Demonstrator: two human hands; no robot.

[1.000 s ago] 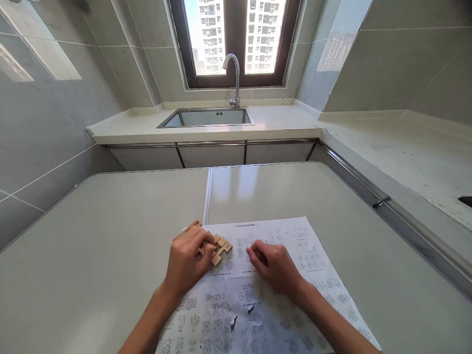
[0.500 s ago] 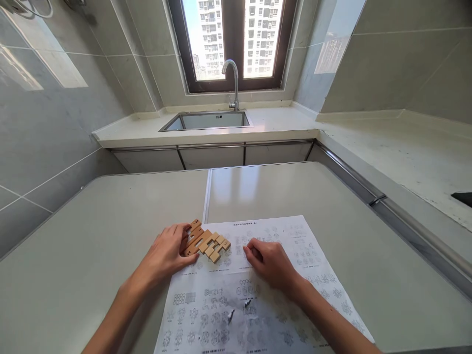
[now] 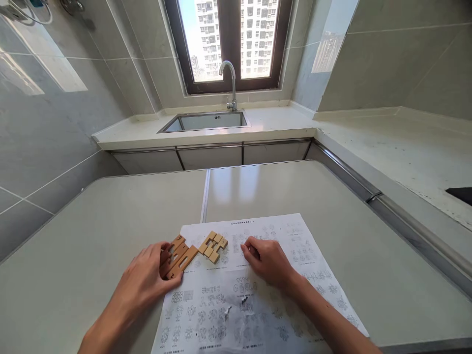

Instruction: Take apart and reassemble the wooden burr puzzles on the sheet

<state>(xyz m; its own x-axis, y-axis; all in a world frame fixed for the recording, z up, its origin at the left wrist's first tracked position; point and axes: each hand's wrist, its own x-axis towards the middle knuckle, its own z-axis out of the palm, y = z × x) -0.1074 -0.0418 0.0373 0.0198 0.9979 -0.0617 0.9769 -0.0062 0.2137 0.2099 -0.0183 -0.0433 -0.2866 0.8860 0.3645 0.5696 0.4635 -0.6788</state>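
Note:
Several flat brown wooden puzzle pieces with slots and notches (image 3: pixel 182 259) lie side by side under my left hand (image 3: pixel 149 270). Its thumb and fingers grip the group from its left side. Just right of them, a cluster of lighter wooden pieces (image 3: pixel 214 247) rests on the printed sheet (image 3: pixel 258 280), with small gaps between its parts. My right hand (image 3: pixel 268 258) rests on the sheet to the right of that cluster, fingers curled in. Whether anything is inside that curl is hidden.
The sheet, printed with rows of small line diagrams and torn in two spots, lies on a pale table (image 3: pixel 121 211). Beyond the table a white counter (image 3: pixel 273 118) holds a sink (image 3: pixel 206 120) and a tap (image 3: pixel 233 86). A dark object (image 3: pixel 460 194) sits on the right counter.
My left hand has moved left and nearer to me, carrying the brown pieces apart from the lighter cluster. The lighter pieces and my right hand stay about where they were.

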